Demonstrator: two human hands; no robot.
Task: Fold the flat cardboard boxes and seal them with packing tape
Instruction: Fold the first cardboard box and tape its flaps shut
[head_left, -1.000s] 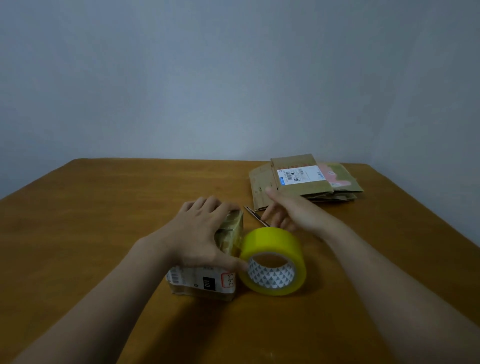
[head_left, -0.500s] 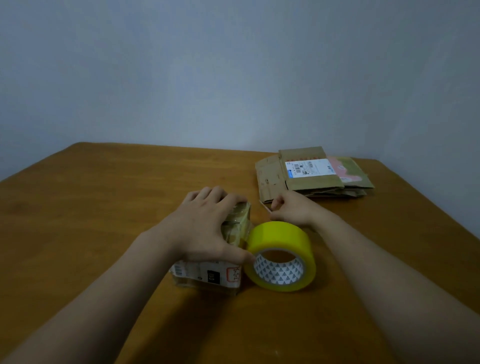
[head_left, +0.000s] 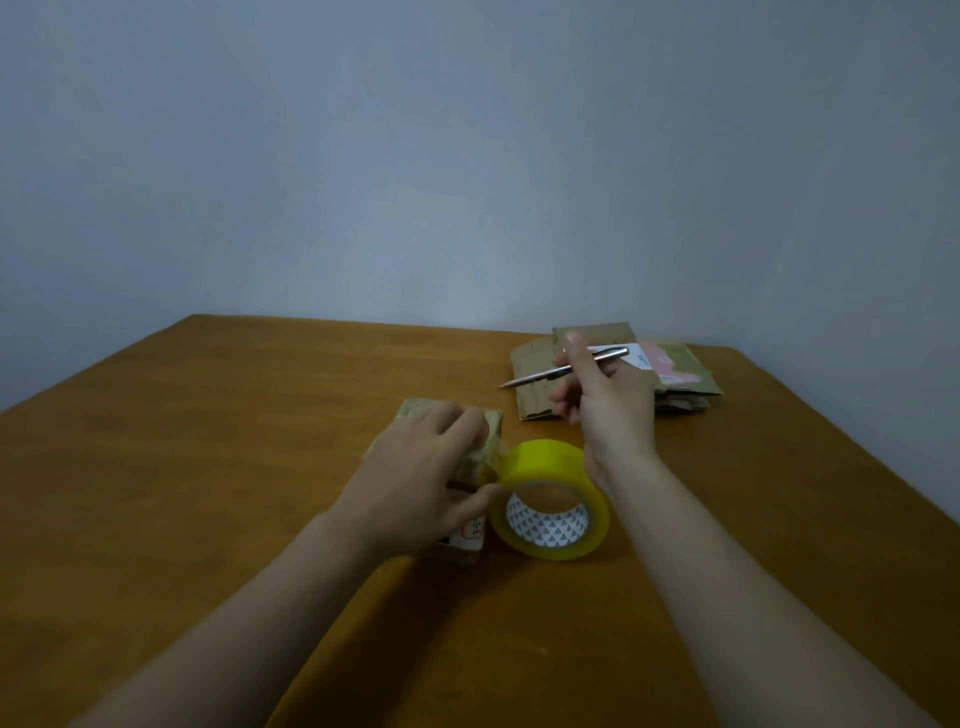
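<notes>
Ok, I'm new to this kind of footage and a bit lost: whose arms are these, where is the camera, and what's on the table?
There is no machine here. These are a person's two bare arms, filmed by one wide-angle camera worn on their head, looking forward and down. That is why the arms come in from the bottom edge. The left hand holds a small taped-up box on the wooden table. Right beside the box a roll of yellow packing tape stands on its edge. The right hand is raised and pinches a slim silver tool; I cannot tell whether it is a pen or a blade. Behind that hand lies a stack of flat cardboard boxes.
</notes>
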